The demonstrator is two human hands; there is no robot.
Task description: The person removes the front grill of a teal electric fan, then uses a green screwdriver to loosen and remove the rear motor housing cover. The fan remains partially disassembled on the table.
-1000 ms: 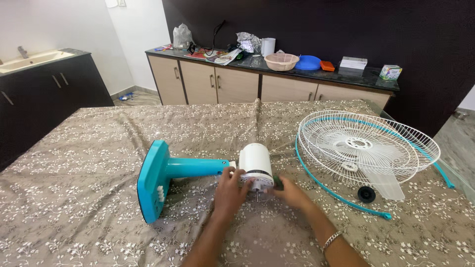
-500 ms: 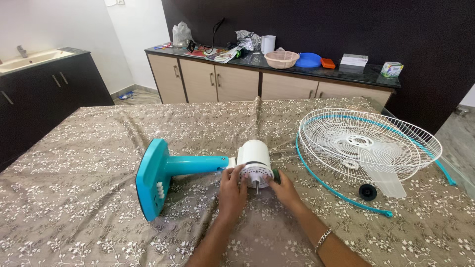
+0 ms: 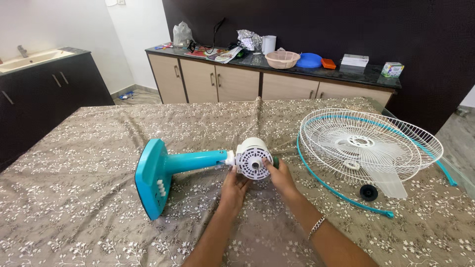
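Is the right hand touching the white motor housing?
Touching: the head view shows the right hand with fingers laid against the white motor housing.

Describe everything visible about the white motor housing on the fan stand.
The white motor housing is a rounded drum, plastic by its look, joined to the teal stand lying on its side on the floral tablecloth. Its round vented face, with a central hub, tilts up toward the camera. The left hand supports it from below; the right hand touches its right edge. No blade or guard is mounted.

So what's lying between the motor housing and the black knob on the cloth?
In the head view, between motor housing and black knob: the right hand, then the teal ring.
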